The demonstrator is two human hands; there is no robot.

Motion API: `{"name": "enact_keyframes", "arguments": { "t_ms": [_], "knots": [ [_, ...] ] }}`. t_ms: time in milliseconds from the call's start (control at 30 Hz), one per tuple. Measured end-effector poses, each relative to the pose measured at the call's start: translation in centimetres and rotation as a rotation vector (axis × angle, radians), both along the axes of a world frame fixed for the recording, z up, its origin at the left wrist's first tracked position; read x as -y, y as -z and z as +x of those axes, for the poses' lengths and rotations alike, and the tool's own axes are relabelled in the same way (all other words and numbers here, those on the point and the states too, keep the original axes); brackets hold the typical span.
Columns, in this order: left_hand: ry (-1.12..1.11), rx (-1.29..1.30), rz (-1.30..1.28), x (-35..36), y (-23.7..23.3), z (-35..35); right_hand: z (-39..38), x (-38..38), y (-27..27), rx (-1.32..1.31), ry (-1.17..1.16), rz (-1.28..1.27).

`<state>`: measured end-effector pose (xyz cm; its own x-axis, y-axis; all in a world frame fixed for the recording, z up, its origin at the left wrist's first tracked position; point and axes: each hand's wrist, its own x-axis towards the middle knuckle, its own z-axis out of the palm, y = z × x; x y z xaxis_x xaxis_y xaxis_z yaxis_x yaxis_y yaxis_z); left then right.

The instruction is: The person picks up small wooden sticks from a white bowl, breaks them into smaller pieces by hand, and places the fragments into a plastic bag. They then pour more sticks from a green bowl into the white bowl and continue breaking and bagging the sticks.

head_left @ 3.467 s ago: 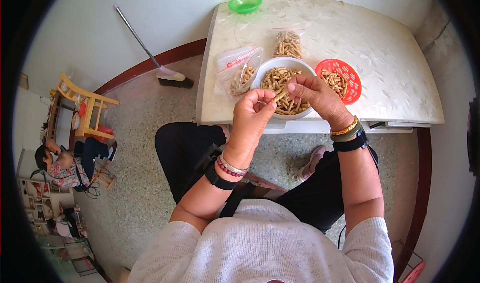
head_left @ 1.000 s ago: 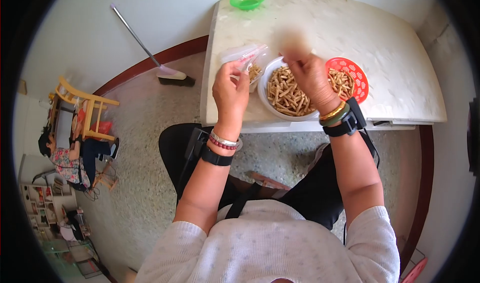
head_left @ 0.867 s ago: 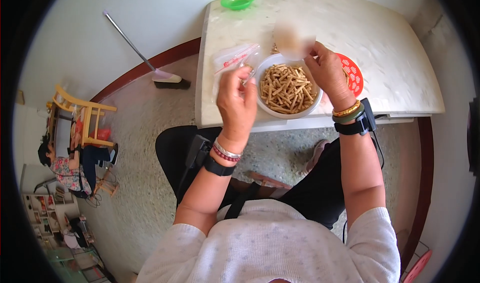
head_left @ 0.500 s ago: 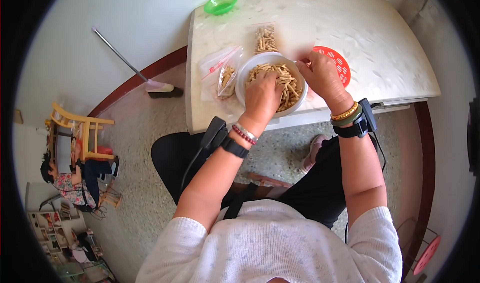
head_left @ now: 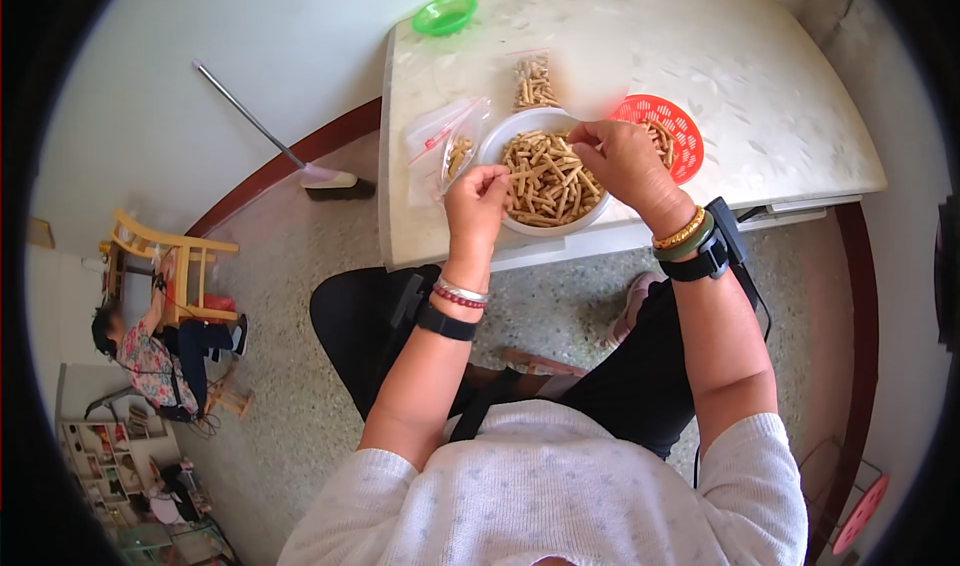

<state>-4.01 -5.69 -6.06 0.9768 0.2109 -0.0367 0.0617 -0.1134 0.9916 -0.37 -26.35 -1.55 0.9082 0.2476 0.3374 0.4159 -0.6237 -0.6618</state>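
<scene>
A white bowl (head_left: 490, 151) near the table's front edge holds many short tan sticks (head_left: 550, 176), dry and snack-like. My left hand (head_left: 475, 211) is at the bowl's left rim, thumb and fingers pinched together; what they hold, if anything, is too small to make out. Over the right rim, my right hand (head_left: 630, 166) has its fingertips pressed together above the sticks, their contents hidden. Left of the bowl lies an open clear zip bag (head_left: 462, 146) with a few sticks in it, close to my left fingers. Behind my right hand a red perforated basket (head_left: 688, 136) holds more sticks.
A filled clear bag of sticks (head_left: 535, 81) lies behind the bowl. At the table's far left corner is a green dish (head_left: 444, 14). A broom (head_left: 330, 181) leans on the wall. Another person (head_left: 150, 351) sits by a wooden chair (head_left: 190, 266) at far left.
My left hand has come up out of the sticks and moved left to the bowl's rim. The right hand has shifted slightly left and down, over the bowl, uncovering sticks in the red basket.
</scene>
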Motion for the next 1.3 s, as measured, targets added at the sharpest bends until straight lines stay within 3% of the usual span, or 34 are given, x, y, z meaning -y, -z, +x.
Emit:
{"name": "enact_keyframes", "arguments": {
  "t_ms": [33, 67, 133, 333, 467, 567, 633, 733, 1100, 1300],
  "knots": [
    [0.04, -0.027, -0.239, -0.5, 0.4, -0.2, 0.0, -0.3, 0.3, -0.059, -0.041, 0.033],
    [0.039, -0.025, -0.24, -0.4, 0.1, -0.5, -0.1, -0.5, 0.4, -0.119, -0.081, 0.066],
    [0.006, -0.142, -0.618, -0.2, -0.5, -1.1, -0.6, -0.9, 0.3, -0.157, -0.1, 0.051],
    [0.068, -0.094, -0.713, 0.7, -1.5, -2.2, -0.9, -2.1, 1.7, -0.455, -0.329, 0.409],
    [0.09, -0.067, -0.673, 1.2, -1.1, -2.5, -1.2, -2.2, 0.5, -0.543, -0.221, 0.328],
    [0.101, -0.043, -0.621, 1.3, -1.3, -2.8, -1.0, -2.4, 1.5, -0.465, -0.227, 0.317],
    [0.01, -0.081, -0.598, 1.7, -2.4, -3.2, -1.3, -2.6, 1.5, -0.23, -0.192, 0.209],
    [0.105, -0.18, -0.673, 0.0, -1.7, -3.7, -2.0, -3.2, 1.3, -0.206, -0.226, 0.223],
    [0.033, -0.15, -0.715, -0.4, -1.6, -4.0, -1.9, -4.0, 2.4, -0.262, -0.32, 0.423],
    [0.037, -0.135, -0.832, -0.3, -1.8, -4.0, -2.1, -3.7, 1.7, -0.53, -0.304, 0.478]
  ]
}}
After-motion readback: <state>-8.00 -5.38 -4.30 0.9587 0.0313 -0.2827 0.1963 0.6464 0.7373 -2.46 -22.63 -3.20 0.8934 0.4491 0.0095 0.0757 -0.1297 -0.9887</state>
